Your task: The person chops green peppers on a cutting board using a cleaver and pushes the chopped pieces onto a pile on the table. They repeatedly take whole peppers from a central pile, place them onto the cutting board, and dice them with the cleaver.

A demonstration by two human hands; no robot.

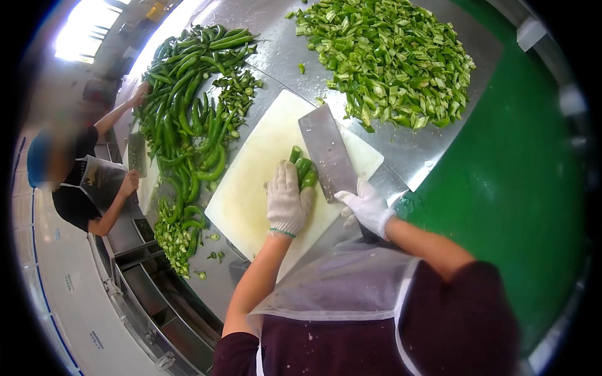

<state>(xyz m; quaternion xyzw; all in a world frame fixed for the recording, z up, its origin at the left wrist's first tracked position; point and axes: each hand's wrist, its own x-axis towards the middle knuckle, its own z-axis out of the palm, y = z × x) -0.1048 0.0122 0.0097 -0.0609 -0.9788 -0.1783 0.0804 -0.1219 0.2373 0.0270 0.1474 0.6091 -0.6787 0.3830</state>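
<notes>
My left hand (288, 199), in a white knit glove, lies over several green peppers (303, 168) and presses them to the white cutting board (251, 164). Their cut ends stick out past my fingers. In my right hand (369, 207), also gloved, is the handle of a cleaver (328, 150). Its broad blade rests flat-looking over the board just right of the peppers, close to their ends. The handle itself is mostly hidden by my fingers.
Chopped green peppers (395, 62) form a big heap at the upper right of the steel table (269, 37). Whole peppers (182, 119) are piled on the left, with trimmings (235, 94) beside them. Across the table a co-worker (81, 169) holds another cleaver (136, 152).
</notes>
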